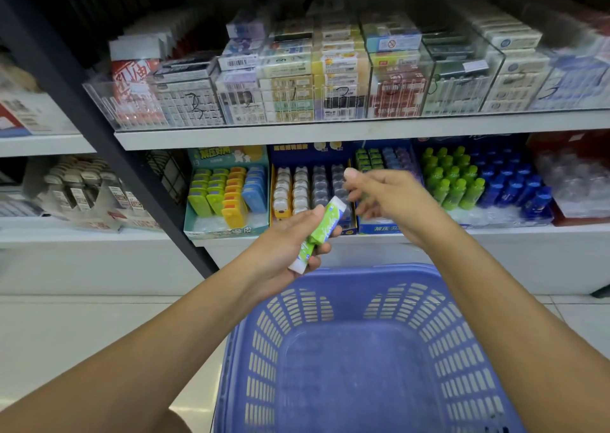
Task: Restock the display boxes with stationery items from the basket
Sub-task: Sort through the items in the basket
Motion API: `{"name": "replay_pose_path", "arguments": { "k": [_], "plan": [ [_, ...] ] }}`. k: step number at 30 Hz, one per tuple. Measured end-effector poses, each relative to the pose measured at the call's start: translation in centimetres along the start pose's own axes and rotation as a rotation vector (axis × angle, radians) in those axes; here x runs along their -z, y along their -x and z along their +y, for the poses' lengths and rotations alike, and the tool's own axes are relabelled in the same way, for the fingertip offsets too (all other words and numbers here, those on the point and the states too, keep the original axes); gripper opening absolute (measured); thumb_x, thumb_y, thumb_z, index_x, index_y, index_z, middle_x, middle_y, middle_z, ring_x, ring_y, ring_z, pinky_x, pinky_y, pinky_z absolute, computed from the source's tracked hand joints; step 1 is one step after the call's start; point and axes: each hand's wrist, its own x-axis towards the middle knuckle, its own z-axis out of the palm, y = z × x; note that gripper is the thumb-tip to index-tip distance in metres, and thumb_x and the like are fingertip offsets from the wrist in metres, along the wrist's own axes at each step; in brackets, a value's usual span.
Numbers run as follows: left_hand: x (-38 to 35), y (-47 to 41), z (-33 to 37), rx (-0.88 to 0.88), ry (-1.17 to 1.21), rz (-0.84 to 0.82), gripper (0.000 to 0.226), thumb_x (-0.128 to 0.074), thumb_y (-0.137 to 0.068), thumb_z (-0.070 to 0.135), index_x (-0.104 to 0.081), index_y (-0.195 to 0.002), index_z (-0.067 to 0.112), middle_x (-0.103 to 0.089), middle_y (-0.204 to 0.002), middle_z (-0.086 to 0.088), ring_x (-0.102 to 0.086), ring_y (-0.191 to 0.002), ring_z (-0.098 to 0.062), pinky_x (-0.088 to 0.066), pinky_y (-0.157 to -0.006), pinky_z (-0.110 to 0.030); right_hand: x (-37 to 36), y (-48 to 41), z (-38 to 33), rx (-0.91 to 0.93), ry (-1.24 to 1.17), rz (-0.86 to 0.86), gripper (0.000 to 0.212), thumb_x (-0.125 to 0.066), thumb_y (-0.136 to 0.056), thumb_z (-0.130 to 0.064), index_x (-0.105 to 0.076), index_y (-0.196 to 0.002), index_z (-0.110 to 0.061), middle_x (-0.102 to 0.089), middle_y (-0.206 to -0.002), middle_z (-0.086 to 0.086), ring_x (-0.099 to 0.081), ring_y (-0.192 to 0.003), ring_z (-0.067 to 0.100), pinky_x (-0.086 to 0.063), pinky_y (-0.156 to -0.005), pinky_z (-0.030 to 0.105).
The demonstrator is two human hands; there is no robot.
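Before the white shelving (330, 135) of a stationery shop, a person stands over a blue plastic basket (363, 270), arms stretched toward the lower shelf's row of display boxes. A teal display box (227, 229) holds yellow, orange and blue pieces. Beside it sit a dark blue display box (307, 150) of white and grey ones and a third display box (379, 229) with green, blue and purple rows.

The left hand (284, 244) hovers above the basket's far rim, just in front of the shelf edge. Its fingers are curled round the green-and-white packs (325, 224), apparently two, which lie angled across the palm.

The right hand (392, 198) is raised in front of the third box, thumb up and fingers bent. It is blurred, so whether it pinches anything cannot be told.

The step appears to be passing packs one at a time from left hand to right for shelving. Done well, that likely means:
- taking a single pack by its end;
- matching it to the green row;
- seating it upright behind the pieces already there, without toppling neighbours;
- keeping the left grip firm so the spare pack does not slide out.
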Motion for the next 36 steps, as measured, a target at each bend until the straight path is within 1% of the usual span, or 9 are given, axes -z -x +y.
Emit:
{"name": "replay_pose_path", "arguments": {
  "k": [3, 6, 9, 13, 21, 24, 27, 32, 36],
  "plan": [
    [-0.4, -0.2, -0.5, -0.162, -0.204, 0.069, 0.026, -0.064, -0.084, 0.032, -0.062, -0.102, 0.014, -0.063, -0.083, 0.001, -0.047, -0.059, -0.008, -0.035, -0.043, -0.015, -0.6, 2.0, -0.9, -0.163, -0.022, -0.174, 0.044, -0.064, -0.08, -0.049, -0.068, -0.083, -0.005, -0.063, -0.061, 0.003, -0.058, -0.046, 0.013, -0.047, -0.046, 0.02],
    [-0.6, -0.3, -0.8, -0.412, -0.559, 0.144, 0.023, -0.075, -0.078, 0.022, -0.06, -0.094, 0.016, -0.059, -0.073, 0.006, -0.044, -0.052, -0.001, -0.033, -0.046, -0.009, -0.6, 2.8, -1.1, -0.187, -0.107, -0.255, 0.029, -0.072, -0.079, -0.027, -0.07, -0.087, 0.0, -0.069, -0.063, 0.005, -0.063, -0.055, 0.013, -0.053, -0.054, 0.018],
    [-0.9, -0.5, -0.9, -0.493, -0.582, 0.17, 0.027, -0.08, -0.072, 0.021, -0.058, -0.088, 0.022, -0.058, -0.066, 0.014, -0.046, -0.047, 0.003, -0.033, -0.045, -0.006, 0.2, 3.0, -0.8, -0.158, -0.195, -0.258, 0.012, -0.072, -0.077, -0.01, -0.069, -0.085, -0.002, -0.071, -0.069, 0.007, -0.067, -0.063, 0.014, -0.055, -0.06, 0.019],
    [-0.8, -0.9, -1.1, -0.379, -0.431, 0.166, 0.025, -0.079, -0.074, 0.013, -0.062, -0.091, 0.021, -0.056, -0.059, 0.012, -0.036, -0.049, -0.008, -0.029, -0.041, -0.017, 1.7, 3.1, -0.2, -0.029, -0.01, -0.241, 0.016, -0.078, -0.072, -0.007, -0.069, -0.086, -0.008, -0.069, -0.077, 0.007, -0.064, -0.07, 0.011, -0.052, -0.071, 0.019],
    [-0.7, -1.5, -0.8, -0.277, -0.223, 0.193, 0.019, -0.065, -0.088, 0.015, -0.057, -0.104, 0.01, -0.068, -0.063, 0.005, -0.042, -0.044, -0.003, -0.033, -0.04, -0.016, 2.0, 2.3, 0.0, 0.298, 0.525, -0.298, 0.032, -0.065, -0.087, -0.014, -0.051, -0.11, -0.031, -0.057, -0.081, -0.006, -0.062, -0.057, 0.012, -0.047, -0.055, 0.021],
    [-0.7, -1.5, -0.4, -0.087, -0.117, 0.25, 0.021, -0.052, -0.097, 0.025, -0.057, -0.104, 0.006, -0.069, -0.06, -0.004, -0.043, -0.036, -0.007, -0.033, -0.035, -0.015, 3.7, 0.4, 0.2, 0.337, 0.539, -0.047, 0.023, -0.054, -0.094, -0.017, -0.051, -0.114, -0.026, -0.059, -0.08, -0.01, -0.065, -0.063, 0.015, -0.05, -0.062, 0.028],
    [-0.2, -1.2, -0.3, 0.086, -0.099, 0.247, 0.04, -0.043, -0.099, 0.04, -0.062, -0.099, 0.005, -0.054, -0.045, -0.003, -0.035, -0.029, -0.009, -0.024, -0.029, -0.014, 5.1, -1.3, 1.2, 0.361, 0.72, 0.082, 0.025, -0.053, -0.095, -0.022, -0.058, -0.117, -0.011, -0.062, -0.092, 0.007, -0.061, -0.076, 0.019, -0.046, -0.071, 0.028],
    [0.2, -1.4, -0.1, 0.209, 0.006, 0.105, 0.053, -0.034, -0.099, 0.048, -0.061, -0.089, 0.004, -0.042, -0.045, 0.001, -0.026, -0.03, -0.006, -0.017, -0.028, -0.014, 5.9, -2.1, 2.8, 0.375, 0.865, 0.018, 0.016, -0.061, -0.089, -0.01, -0.061, -0.104, -0.007, -0.058, -0.079, -0.002, -0.063, -0.075, 0.022, -0.051, -0.073, 0.032],
    [0.1, -1.4, 0.3, 0.225, 0.051, 0.017, 0.037, -0.037, -0.096, 0.037, -0.056, -0.097, 0.004, -0.045, -0.056, 0.0, -0.029, -0.038, -0.006, -0.018, -0.031, -0.015, 6.1, -2.6, 3.4, 0.398, 0.893, 0.035, 0.014, -0.061, -0.088, -0.01, -0.062, -0.102, -0.007, -0.059, -0.078, -0.002, -0.064, -0.072, 0.02, -0.048, -0.069, 0.025]
  ]
}}
